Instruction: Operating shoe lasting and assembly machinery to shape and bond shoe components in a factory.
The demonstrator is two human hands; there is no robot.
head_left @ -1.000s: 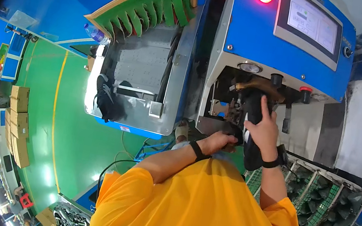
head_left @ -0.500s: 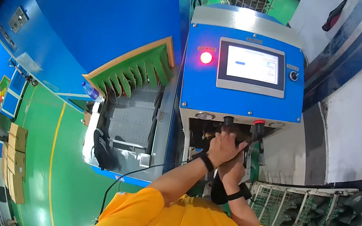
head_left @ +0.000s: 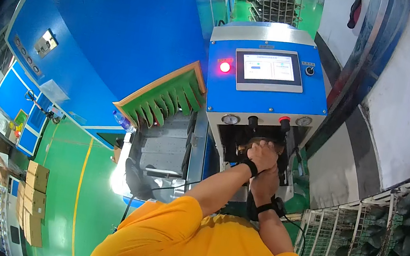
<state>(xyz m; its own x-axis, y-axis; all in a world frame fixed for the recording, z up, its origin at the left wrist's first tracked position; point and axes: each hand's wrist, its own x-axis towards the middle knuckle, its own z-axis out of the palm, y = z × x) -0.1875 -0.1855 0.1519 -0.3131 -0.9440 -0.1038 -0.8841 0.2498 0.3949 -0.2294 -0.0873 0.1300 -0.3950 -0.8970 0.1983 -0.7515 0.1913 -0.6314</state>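
Note:
Both my hands are at the dark recess of a blue and white machine (head_left: 269, 98), below its front panel. My left hand (head_left: 263, 155) lies across the top of my right, its fingers bent over something dark at the recess. Close beneath it is my right hand (head_left: 264, 186), with the back of the hand showing and its fingers hidden. What lies under the hands is too dark to make out. Above the recess are a black knob (head_left: 253, 122), a red-topped knob (head_left: 284, 123) and a round gauge (head_left: 230, 119). The panel has a lit screen (head_left: 267, 69) and a glowing red lamp (head_left: 225, 67).
To the left stands a large blue machine with a green strip curtain (head_left: 168, 103) over a grey conveyor bed (head_left: 164, 145). A wire rack (head_left: 327, 240) of dark, shoe-like pieces is at the lower right. Cardboard boxes (head_left: 35, 197) are stacked on the far left. A black cable (head_left: 176, 187) hangs near my left arm.
The view has shifted and tilted, and more of the recess shows. My left hand's fingers look more bent; both hands stay together at the recess. The screen's display differs slightly.

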